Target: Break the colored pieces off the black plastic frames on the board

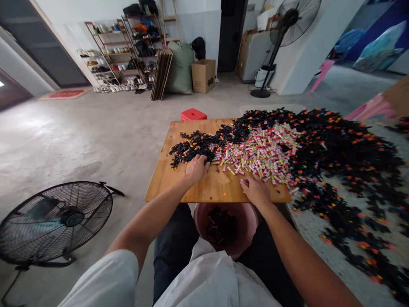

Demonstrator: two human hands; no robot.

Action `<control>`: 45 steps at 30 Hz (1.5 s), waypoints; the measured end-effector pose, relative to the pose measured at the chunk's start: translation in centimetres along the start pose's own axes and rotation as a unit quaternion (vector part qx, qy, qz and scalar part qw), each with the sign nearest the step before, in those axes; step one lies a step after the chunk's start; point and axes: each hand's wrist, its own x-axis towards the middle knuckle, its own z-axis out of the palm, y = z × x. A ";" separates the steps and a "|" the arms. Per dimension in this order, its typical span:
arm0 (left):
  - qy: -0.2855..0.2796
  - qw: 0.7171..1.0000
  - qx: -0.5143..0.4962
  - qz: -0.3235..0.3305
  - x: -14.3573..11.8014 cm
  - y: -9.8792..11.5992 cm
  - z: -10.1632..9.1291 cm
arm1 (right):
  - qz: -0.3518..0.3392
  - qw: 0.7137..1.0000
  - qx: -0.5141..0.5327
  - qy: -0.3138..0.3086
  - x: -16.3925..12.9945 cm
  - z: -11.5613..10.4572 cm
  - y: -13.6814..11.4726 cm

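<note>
My left hand (196, 168) rests at the near edge of a heap of small black plastic pieces (194, 145) with orange and blue ends. Its fingers curl down around a black piece, mostly hidden by the hand. Lower right, my right hand (256, 190) is closed, thumb and fingertips pinching what looks like a small pink-and-white tube (245, 181). Just beyond it spreads a pile of such tubes (265, 153) with red and yellow-green ends. Both hands are over the wooden board (220, 185). A tiny orange bit (225, 194) lies between them.
Below the board's front edge, a pink tub (200, 221) holding black pieces stands between my knees. More black pieces (345, 145) cover the surface at right. A floor fan (72, 217) is at left, a red stool (193, 114) behind the board. Shoe racks (111, 53) line the back wall.
</note>
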 end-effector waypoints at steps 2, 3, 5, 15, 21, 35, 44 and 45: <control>-0.006 0.999 0.036 -0.031 2.1 -0.2 0.2 | 0.002 1.000 -0.010 -0.005 -0.1 0.3 -0.5; -0.014 0.998 0.052 -0.042 2.8 -0.2 0.4 | 0.008 1.000 -0.002 -0.005 -0.3 0.5 -0.7; -0.032 0.995 0.078 -0.048 3.6 0.0 0.7 | 0.026 0.999 0.037 -0.003 -0.6 0.6 -0.9; -0.052 0.998 0.000 -0.033 1.7 -0.5 2.0 | 0.030 0.920 0.391 0.020 -1.3 -0.4 -4.1; -0.018 0.998 0.000 -0.067 1.5 -0.2 1.8 | 0.042 0.878 0.476 -0.013 -1.4 -0.3 -5.6; -0.021 0.978 -0.061 0.198 -0.4 0.7 1.6 | 0.134 0.727 0.671 -0.067 -2.2 -1.7 -5.9; -0.099 0.902 -0.352 0.231 -5.4 4.2 2.3 | 0.132 0.671 0.725 -0.081 -2.9 -3.5 -7.0; -0.094 0.903 -0.345 0.236 -5.5 4.3 2.2 | 0.128 0.675 0.722 -0.078 -2.9 -3.5 -6.9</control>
